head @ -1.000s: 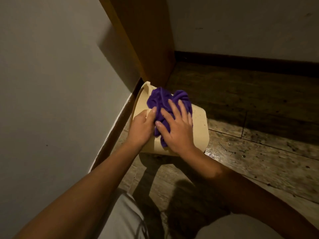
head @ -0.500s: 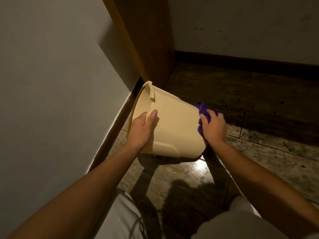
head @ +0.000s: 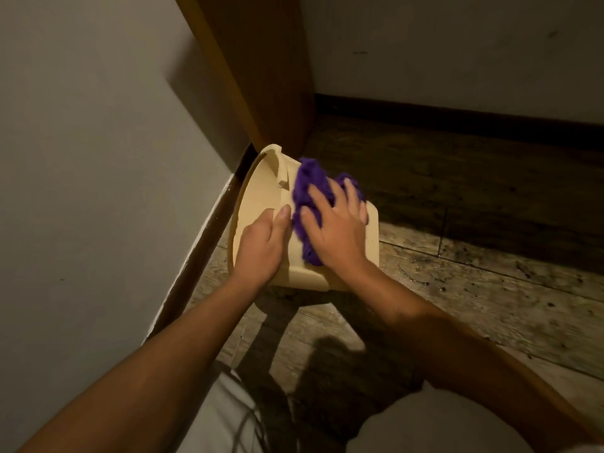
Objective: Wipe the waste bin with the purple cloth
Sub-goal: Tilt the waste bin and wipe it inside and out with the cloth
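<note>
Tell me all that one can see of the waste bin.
The waste bin is cream, looks like smooth plastic, with a rim and a lug near its mouth. It is tipped on its side above the wooden floor, mouth toward the wall. The left hand grips it; the right hand presses the purple cloth on it.

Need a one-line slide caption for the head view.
Left hand steadies the tilted cream waste bin while the right hand presses the purple cloth against its outer wall.

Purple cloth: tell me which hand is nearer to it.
Right. The right hand lies spread flat on the purple cloth, pressing it against the waste bin. The left hand grips the bin's side just beside the cloth.
</note>
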`<state>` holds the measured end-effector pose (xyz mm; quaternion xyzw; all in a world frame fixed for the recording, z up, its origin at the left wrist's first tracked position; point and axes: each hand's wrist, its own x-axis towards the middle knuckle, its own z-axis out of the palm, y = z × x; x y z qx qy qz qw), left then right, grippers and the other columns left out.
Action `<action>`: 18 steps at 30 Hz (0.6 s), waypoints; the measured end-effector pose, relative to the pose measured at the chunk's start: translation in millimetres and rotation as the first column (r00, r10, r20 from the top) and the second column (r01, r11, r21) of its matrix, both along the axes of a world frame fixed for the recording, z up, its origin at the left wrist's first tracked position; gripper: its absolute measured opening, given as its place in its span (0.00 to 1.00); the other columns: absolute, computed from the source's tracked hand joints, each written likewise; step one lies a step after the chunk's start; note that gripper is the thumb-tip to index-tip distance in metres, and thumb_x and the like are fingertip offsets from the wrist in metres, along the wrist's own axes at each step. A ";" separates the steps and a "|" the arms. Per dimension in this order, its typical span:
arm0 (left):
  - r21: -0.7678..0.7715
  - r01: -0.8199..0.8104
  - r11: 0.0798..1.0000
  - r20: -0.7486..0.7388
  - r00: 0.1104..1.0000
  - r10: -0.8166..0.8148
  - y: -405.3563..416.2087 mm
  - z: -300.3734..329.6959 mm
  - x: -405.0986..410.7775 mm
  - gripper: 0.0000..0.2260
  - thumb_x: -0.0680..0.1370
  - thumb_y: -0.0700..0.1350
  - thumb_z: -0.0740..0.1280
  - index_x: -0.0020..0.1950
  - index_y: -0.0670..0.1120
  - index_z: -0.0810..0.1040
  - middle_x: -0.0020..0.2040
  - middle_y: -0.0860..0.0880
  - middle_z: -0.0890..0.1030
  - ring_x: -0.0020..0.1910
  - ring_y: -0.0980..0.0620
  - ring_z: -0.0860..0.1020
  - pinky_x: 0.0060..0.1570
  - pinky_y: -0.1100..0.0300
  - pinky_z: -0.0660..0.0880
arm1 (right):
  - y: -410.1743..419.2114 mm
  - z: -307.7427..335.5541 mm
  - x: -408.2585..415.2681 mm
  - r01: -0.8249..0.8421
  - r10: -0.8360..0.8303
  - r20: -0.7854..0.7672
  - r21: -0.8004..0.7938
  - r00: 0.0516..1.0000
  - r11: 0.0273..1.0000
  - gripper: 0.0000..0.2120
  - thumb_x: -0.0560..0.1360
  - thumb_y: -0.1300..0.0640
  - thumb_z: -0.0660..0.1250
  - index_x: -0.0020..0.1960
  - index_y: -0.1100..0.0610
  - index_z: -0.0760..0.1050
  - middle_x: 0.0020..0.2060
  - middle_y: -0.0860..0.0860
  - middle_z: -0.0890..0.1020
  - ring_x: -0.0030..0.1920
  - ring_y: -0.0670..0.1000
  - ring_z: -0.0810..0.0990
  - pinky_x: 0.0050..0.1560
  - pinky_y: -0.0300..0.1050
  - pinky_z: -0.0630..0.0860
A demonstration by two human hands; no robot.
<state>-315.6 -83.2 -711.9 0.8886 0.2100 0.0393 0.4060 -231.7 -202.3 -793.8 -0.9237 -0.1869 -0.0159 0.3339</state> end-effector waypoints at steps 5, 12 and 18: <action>0.052 0.016 0.999 -0.046 0.999 -0.014 1.6 -6.2 -1.9 0.21 0.86 0.58 0.53 0.54 0.44 0.78 0.47 0.48 0.81 0.48 0.51 0.80 0.49 0.46 0.80 | -43.0 -50.1 38.4 0.206 -0.227 -0.148 -0.145 0.962 0.968 0.26 0.84 0.39 0.51 0.73 0.51 0.74 0.68 0.61 0.77 0.69 0.64 0.71 0.65 0.60 0.68; 0.030 -0.014 0.999 -0.042 0.999 0.015 12.9 -14.3 2.1 0.18 0.86 0.58 0.54 0.46 0.49 0.76 0.43 0.53 0.79 0.44 0.55 0.78 0.41 0.57 0.71 | -82.9 -70.4 56.6 0.329 -0.369 -0.359 -0.170 0.857 0.929 0.23 0.84 0.41 0.56 0.70 0.55 0.74 0.61 0.62 0.78 0.59 0.64 0.79 0.52 0.52 0.71; 0.076 0.043 0.996 -0.043 0.998 -0.040 9.3 -6.0 10.5 0.22 0.86 0.59 0.54 0.51 0.44 0.79 0.46 0.47 0.81 0.47 0.49 0.80 0.48 0.48 0.77 | -48.3 10.5 55.1 0.179 -0.165 -0.087 0.186 0.982 0.966 0.20 0.81 0.40 0.63 0.67 0.50 0.78 0.56 0.57 0.79 0.55 0.58 0.79 0.49 0.47 0.72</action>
